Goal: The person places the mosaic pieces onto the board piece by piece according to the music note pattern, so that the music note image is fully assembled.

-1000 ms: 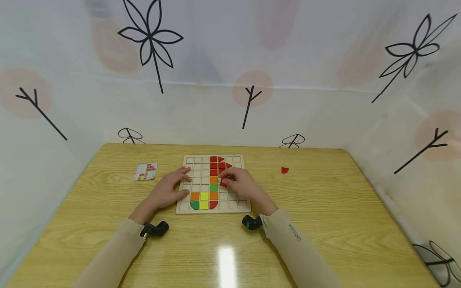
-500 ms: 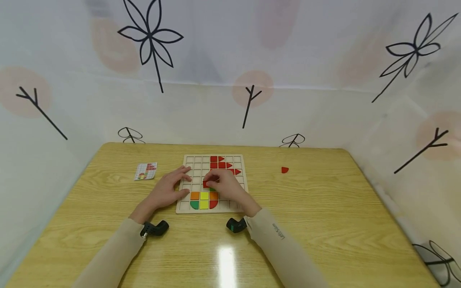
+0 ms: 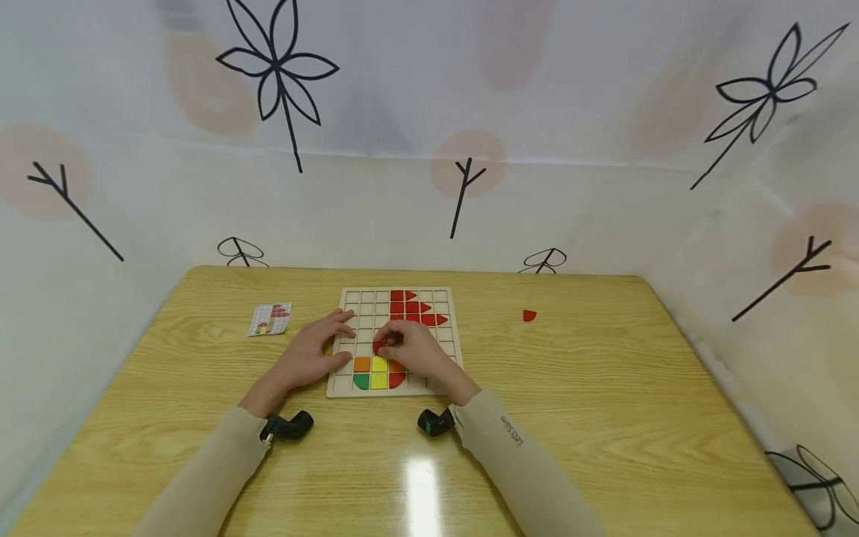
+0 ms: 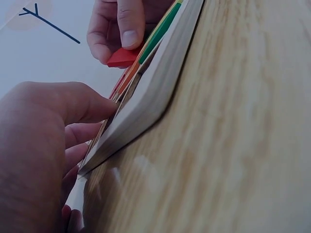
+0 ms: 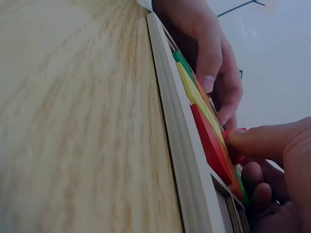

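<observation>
A wooden grid board [image 3: 435, 380] lies on the table with red, orange, yellow and green tiles set in its cells. My right hand [image 3: 417, 352] pinches a small red tile [image 3: 378, 348] between thumb and fingers, just behind the upper yellow tile [image 3: 379, 364]. In the left wrist view this red tile [image 4: 121, 57] is tilted above the board; its full outline is covered by fingers. My left hand [image 3: 310, 356] rests on the board's left edge, fingers spread and loosely bent. The right hand hides the cells in the middle of the board.
A printed pattern card [image 3: 271, 319] lies left of the board. To the right, a red quarter-round tile [image 3: 529, 315] lies alone on the wooden table [image 3: 604, 388]. A patterned white cloth [image 3: 376, 216] stands behind and at the sides.
My right hand has moved left across the board with the red tile, then slightly nearer to me, over the cell behind the yellow tile. The left hand has stayed on the board's edge.
</observation>
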Demonstrator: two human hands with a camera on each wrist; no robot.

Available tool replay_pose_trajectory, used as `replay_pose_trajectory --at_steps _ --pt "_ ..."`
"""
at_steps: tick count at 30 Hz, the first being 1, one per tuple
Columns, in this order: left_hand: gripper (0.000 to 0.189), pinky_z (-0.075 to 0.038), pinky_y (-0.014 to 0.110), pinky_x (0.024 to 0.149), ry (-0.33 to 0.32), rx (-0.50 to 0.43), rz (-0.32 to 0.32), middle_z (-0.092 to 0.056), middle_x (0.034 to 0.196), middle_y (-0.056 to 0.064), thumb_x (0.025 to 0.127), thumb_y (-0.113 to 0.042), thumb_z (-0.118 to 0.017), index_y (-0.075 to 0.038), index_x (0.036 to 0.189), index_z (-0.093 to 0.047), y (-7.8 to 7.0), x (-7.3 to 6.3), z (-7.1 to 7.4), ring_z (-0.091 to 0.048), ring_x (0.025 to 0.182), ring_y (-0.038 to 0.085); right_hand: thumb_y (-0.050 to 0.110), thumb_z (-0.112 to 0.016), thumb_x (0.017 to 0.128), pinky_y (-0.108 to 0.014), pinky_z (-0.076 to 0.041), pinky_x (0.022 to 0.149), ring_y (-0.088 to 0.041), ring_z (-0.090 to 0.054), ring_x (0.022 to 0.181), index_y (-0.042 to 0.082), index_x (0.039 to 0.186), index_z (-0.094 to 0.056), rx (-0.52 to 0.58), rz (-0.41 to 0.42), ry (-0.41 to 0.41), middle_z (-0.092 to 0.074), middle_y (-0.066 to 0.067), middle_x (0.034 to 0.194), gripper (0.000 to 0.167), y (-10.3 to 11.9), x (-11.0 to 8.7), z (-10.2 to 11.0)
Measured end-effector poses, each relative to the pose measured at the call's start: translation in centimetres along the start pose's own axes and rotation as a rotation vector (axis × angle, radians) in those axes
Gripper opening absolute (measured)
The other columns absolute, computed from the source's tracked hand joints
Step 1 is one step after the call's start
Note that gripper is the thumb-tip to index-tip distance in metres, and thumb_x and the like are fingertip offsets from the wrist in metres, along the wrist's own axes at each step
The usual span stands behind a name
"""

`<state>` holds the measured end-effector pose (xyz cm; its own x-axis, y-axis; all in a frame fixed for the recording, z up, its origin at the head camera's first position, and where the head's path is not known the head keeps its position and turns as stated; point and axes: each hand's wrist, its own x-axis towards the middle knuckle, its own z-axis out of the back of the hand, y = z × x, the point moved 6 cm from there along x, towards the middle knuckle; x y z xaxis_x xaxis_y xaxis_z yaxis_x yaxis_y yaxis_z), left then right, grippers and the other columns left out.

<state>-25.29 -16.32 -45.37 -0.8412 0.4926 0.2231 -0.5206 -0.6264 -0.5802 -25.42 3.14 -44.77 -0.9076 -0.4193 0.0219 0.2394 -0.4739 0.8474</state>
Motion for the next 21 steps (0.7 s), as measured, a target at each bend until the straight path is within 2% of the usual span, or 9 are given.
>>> replay_pose_trajectory --at_steps 5,11,21 --pt "0.028 -0.025 0.059 0.113 -0.001 0.0 -0.005 -0.042 0.155 0.007 0.09 -0.023 -0.071 -0.013 0.116 -0.065 -0.04 -0.01 0.04 -0.029 0.147 0.029 0.012 -0.072 0.092 -0.03 -0.049 0.079 -0.015 -0.056 0.088 0.017 0.103 -0.073 0.021 -0.002 -0.004 -0.062 0.005 0.097 0.012 0.04 -0.27 0.15" --pt "0.028 -0.025 0.06 0.113 -0.001 0.002 -0.009 -0.042 0.155 0.007 0.09 -0.022 -0.071 -0.013 0.116 -0.065 -0.07 0.03 0.07 -0.029 0.146 0.029 0.007 -0.067 0.092 -0.029 -0.049 0.078 -0.015 -0.056 0.087 0.014 0.106 -0.074 -0.046 0.032 0.003 -0.062 0.005 0.096 0.017 0.27 -0.2 0.28" --pt "0.028 -0.026 0.06 0.113 -0.006 -0.004 -0.019 -0.042 0.154 0.007 0.089 -0.022 -0.071 -0.012 0.116 -0.066 -0.14 0.05 0.07 -0.03 0.146 0.03 0.008 -0.07 0.091 -0.027 -0.05 0.075 -0.013 -0.057 0.083 0.015 0.105 -0.075 -0.081 0.044 0.025 -0.063 0.007 0.091 0.016 -0.1 0.2 0.15"
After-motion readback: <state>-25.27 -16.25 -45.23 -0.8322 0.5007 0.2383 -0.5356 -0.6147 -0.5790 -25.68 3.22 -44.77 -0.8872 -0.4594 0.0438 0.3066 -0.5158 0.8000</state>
